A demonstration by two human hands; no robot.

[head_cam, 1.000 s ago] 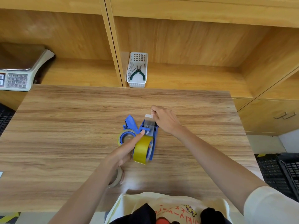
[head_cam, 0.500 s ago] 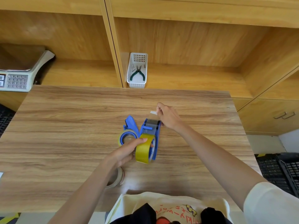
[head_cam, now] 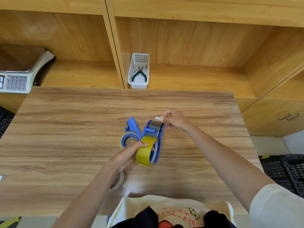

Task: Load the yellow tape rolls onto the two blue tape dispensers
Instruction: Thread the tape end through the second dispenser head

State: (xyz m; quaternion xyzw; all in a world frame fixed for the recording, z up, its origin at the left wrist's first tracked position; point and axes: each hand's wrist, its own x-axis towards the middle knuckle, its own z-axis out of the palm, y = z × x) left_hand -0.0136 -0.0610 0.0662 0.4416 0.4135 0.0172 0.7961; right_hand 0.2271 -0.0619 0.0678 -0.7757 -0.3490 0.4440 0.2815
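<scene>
Two blue tape dispensers lie side by side at the middle of the wooden table. The right dispenser carries a yellow tape roll, and my left hand grips that roll from the left. My right hand pinches the white free end of the tape just beyond the dispenser's front. The left dispenser lies flat with a yellow roll on its hub.
An empty tape core lies under my left forearm near the front edge. A white basket with green pliers stands on the shelf behind the table. A scale sits at the far left. Black crates stand to the right.
My right hand has drawn the tape end forward, away from me, past the dispenser's front. My left hand has stayed on the roll.
</scene>
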